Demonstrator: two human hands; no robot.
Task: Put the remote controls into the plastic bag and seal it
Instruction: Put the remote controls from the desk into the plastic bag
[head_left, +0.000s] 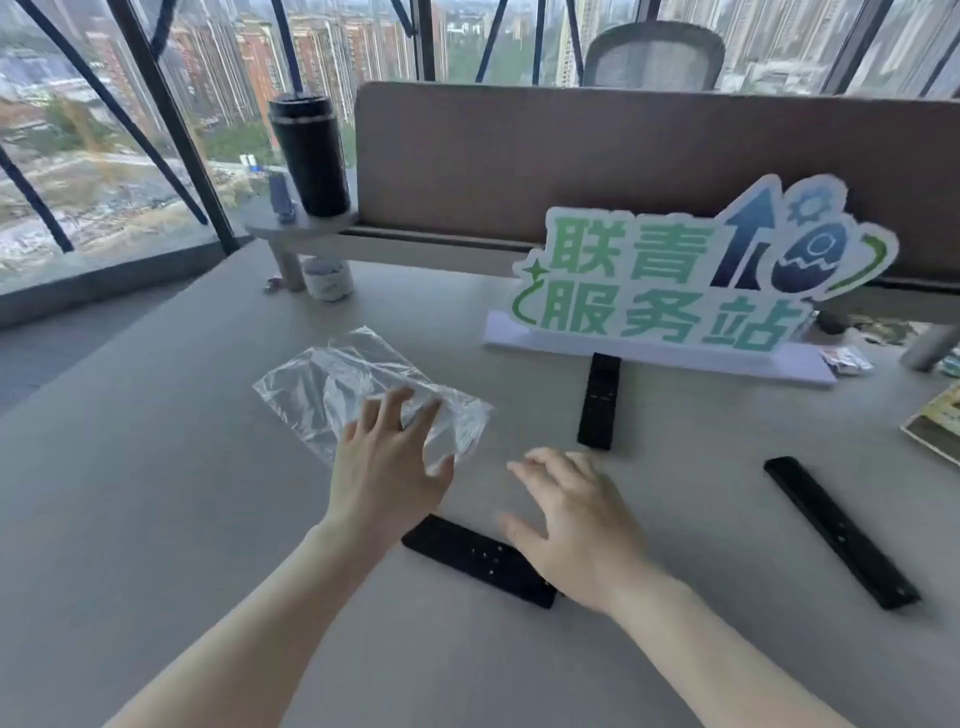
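Left hand (387, 467) spread over the flat plastic bag (363, 384), right hand (576, 519) spread, empty, above the nearest remote (467, 558) — the thin film may slide or bunch; its mouth lies closed.

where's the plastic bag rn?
Head view, left of centre: the plastic bag lies flat on the desk, under the left hand's fingers, left of the upright-lying remote.

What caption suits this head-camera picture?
Left hand reaches the plastic bag; right hand hovers open; three remotes wait on the desk.
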